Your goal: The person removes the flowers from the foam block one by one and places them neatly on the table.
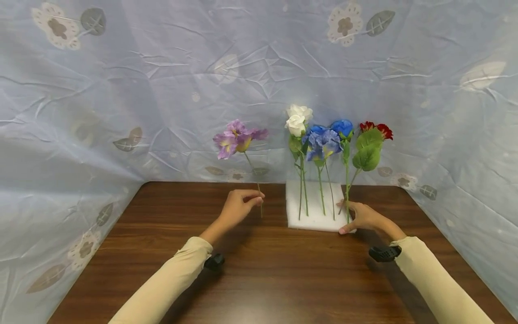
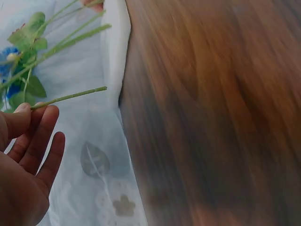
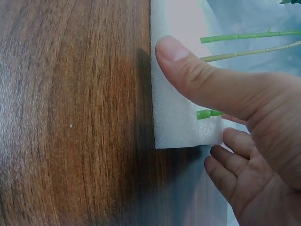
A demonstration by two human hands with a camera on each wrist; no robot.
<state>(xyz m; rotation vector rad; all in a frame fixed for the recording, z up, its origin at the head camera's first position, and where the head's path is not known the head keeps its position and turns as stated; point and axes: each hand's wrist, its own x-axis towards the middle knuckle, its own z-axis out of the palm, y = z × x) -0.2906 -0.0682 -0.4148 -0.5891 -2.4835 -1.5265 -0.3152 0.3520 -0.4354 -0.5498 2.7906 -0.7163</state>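
A purple artificial iris [image 1: 238, 137] stands tilted above the table, its thin stem pinched between thumb and fingers of my left hand [image 1: 239, 207]. The stem's bare lower end [image 2: 77, 96] sticks out past the fingertips in the left wrist view. My right hand [image 1: 366, 217] rests at the right front corner of a white foam block [image 1: 299, 221], thumb on its front edge and fingers spread beside the right side. Stems rise from the block: white roses [image 1: 297, 121], a blue iris [image 1: 323, 145], a blue rose [image 1: 342, 128] and red flowers [image 1: 384, 130] with green leaves.
The foam block lies towards the back of the brown wood table [image 1: 259, 274]. Behind and beside the table hangs a wrinkled pale blue cloth [image 1: 174, 90] printed with flowers and leaves. Dark devices [image 1: 384, 253] are strapped to both wrists.
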